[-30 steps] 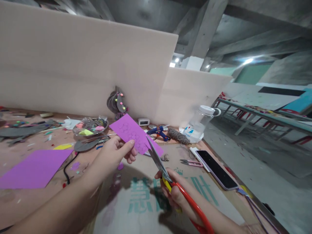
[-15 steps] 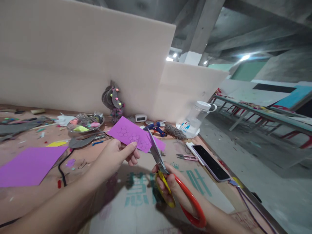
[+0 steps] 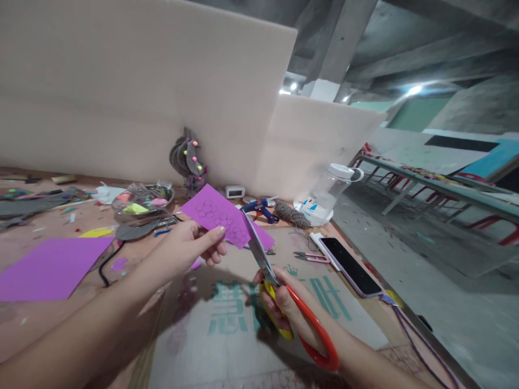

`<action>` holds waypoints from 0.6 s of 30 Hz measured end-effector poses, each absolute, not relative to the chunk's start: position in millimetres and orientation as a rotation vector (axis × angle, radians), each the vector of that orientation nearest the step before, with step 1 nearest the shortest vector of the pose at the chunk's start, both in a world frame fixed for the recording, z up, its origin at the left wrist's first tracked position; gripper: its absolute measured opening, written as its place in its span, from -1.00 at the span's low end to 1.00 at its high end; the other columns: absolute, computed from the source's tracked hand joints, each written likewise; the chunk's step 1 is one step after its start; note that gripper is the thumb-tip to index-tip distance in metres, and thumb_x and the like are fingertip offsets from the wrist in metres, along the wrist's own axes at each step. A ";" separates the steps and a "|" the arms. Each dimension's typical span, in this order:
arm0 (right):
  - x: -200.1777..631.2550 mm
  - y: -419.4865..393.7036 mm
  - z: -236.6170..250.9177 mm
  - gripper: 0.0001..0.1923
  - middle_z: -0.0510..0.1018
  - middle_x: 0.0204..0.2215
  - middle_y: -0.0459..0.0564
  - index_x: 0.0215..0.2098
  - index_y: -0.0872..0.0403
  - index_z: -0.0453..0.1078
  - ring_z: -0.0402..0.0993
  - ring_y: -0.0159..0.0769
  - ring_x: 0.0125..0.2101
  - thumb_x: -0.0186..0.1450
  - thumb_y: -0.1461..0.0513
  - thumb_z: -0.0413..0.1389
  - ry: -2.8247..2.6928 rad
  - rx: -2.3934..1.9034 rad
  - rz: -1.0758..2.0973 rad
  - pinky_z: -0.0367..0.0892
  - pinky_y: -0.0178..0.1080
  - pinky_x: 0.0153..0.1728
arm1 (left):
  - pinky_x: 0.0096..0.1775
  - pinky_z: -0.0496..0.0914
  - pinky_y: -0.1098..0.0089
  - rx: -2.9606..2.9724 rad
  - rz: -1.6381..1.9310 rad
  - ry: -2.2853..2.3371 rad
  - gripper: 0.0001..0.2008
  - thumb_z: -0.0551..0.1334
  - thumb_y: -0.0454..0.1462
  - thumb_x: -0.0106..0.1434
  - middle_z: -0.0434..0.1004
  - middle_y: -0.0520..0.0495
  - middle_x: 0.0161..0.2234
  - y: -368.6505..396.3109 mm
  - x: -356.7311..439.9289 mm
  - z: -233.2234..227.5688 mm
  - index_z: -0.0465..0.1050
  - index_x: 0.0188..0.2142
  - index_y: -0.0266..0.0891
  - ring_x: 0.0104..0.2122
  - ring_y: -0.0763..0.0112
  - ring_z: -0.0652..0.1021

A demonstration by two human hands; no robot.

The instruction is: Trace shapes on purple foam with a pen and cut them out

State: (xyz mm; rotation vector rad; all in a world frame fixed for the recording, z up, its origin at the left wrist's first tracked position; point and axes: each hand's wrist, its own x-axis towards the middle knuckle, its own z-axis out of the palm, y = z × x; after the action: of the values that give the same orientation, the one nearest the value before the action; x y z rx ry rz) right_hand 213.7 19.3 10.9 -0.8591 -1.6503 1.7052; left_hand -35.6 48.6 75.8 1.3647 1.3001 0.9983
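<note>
Between thumb and fingers, my left hand (image 3: pixel 203 243) pinches a sheet of purple paper (image 3: pixel 214 208) with small flower outlines drawn on it. My right hand (image 3: pixel 284 297) grips a pair of scissors (image 3: pixel 259 251) with one red and one yellow handle loop. The blades point up and away, at the right part of the purple paper, covering some of it. Whether they are cutting at this instant cannot be made out. Both hands are above a cardboard sheet (image 3: pixel 194 346) printed with green characters.
Another purple sheet (image 3: pixel 52 267) lies at the left. Behind are a bowl of craft bits (image 3: pixel 141 202), a grey decorated ornament (image 3: pixel 188 156), a blue glue gun (image 3: pixel 261 209) and twine (image 3: pixel 290 213). Pink thread snips (image 3: pixel 312 257), a phone (image 3: pixel 351 266) and a clear bottle (image 3: pixel 326 189) stand or lie rightward.
The purple paper has turned slightly in my left hand, which has shifted a little left. My right hand still holds the scissors in nearly the same place. The view has shifted slightly.
</note>
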 end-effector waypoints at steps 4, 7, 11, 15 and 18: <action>212.3 17.9 13.5 -0.41 0.14 -0.53 -0.21 -0.04 0.02 0.22 -0.04 -0.51 -0.62 0.30 -0.26 -0.05 -1.667 -0.849 1.722 -0.04 -0.40 -0.64 | -0.50 0.37 0.42 1.518 0.985 1.397 -0.57 0.18 0.02 0.21 0.51 -0.05 -0.61 48.8 -45.6 78.8 0.48 -0.56 -0.27 -0.59 0.43 0.49; 210.4 17.4 16.6 -0.39 0.14 -0.53 -0.22 -0.04 0.03 0.22 -0.07 -0.51 -0.60 0.28 -0.27 -0.03 -1.643 -0.851 1.740 -0.07 -0.40 -0.64 | -0.50 0.35 0.43 1.589 0.967 1.433 -0.58 0.17 0.02 0.23 0.49 -0.01 -0.62 47.3 -49.1 79.1 0.45 -0.56 -0.25 -0.58 0.43 0.48; 210.2 17.8 18.5 -0.39 0.12 -0.51 -0.22 -0.01 0.03 0.21 -0.08 -0.52 -0.60 0.28 -0.26 -0.02 -1.627 -0.860 1.782 -0.11 -0.40 -0.63 | -0.45 0.37 0.43 1.640 0.907 1.431 -0.58 0.14 0.02 0.26 0.50 0.00 -0.59 44.6 -50.0 83.0 0.44 -0.54 -0.23 -0.54 0.42 0.49; 211.4 18.6 16.6 -0.38 0.14 -0.51 -0.22 -0.01 0.04 0.24 -0.07 -0.54 -0.61 0.27 -0.25 0.00 -1.625 -0.853 1.821 -0.07 -0.41 -0.63 | -0.38 0.39 0.41 1.738 0.795 1.420 -0.61 0.12 0.01 0.27 0.53 0.00 -0.52 46.2 -58.0 90.3 0.45 -0.48 -0.22 -0.47 0.37 0.53; 211.9 21.6 15.7 -0.45 0.14 -0.51 -0.20 -0.02 0.05 0.25 -0.04 -0.51 -0.59 0.33 -0.20 -0.03 -1.548 -0.842 1.836 -0.05 -0.40 -0.63 | -0.28 0.39 0.40 1.910 0.599 1.428 -0.71 0.16 -0.04 0.23 0.62 -0.03 -0.32 49.5 -75.9 87.4 0.53 -0.31 -0.18 -0.31 0.30 0.58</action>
State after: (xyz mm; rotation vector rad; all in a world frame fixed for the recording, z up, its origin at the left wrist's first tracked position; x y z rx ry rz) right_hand 211.9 21.6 15.7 -0.8422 -1.5478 1.8365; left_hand -75.9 49.5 87.4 1.9096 1.4285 0.5995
